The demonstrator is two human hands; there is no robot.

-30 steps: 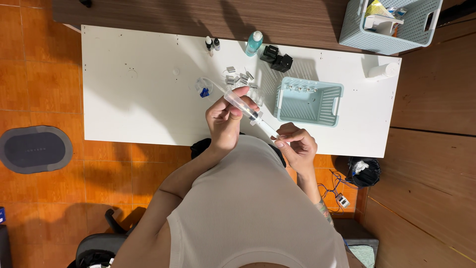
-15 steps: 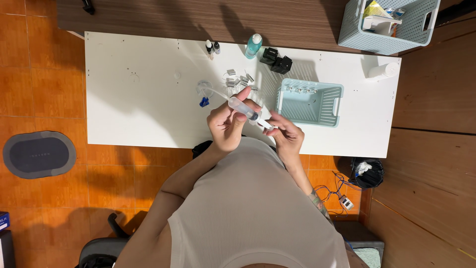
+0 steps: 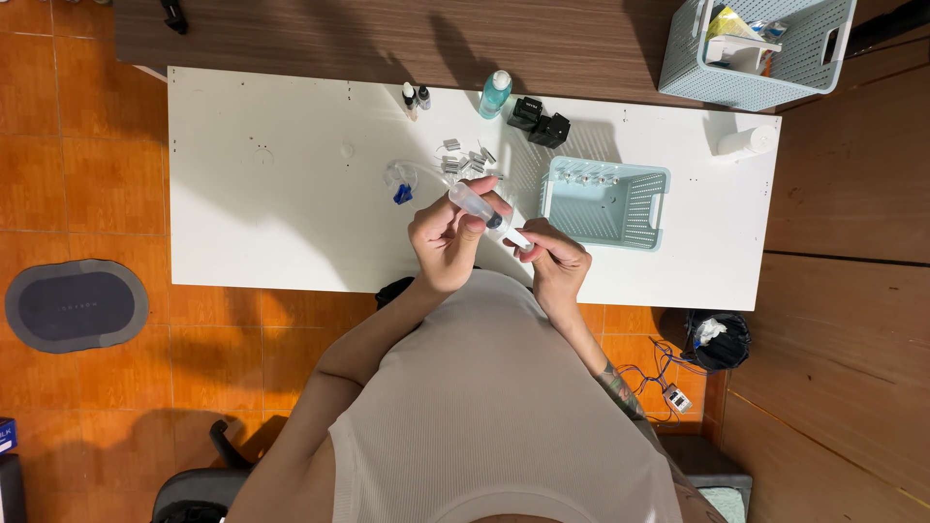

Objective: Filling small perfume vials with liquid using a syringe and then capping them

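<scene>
My left hand [image 3: 448, 240] grips the barrel of a clear plastic syringe [image 3: 478, 205] over the front edge of the white table [image 3: 271, 194]. My right hand [image 3: 555, 263] pinches the syringe's plunger end, which sits close to the barrel. A thin clear tube with a blue fitting [image 3: 401, 184] lies on the table just left of the syringe tip. Several small silvery vials [image 3: 463, 160] lie scattered beyond my hands.
A light blue basket [image 3: 605, 201] with small vials along its far wall stands right of my hands. A teal bottle [image 3: 494, 94], two small dropper bottles [image 3: 416, 97] and black blocks [image 3: 541, 122] sit at the table's back. A larger basket [image 3: 756, 44] is at top right.
My right hand has moved in toward my left, and the plunger has gone into the syringe barrel. The syringe now looks much shorter than a second ago.
</scene>
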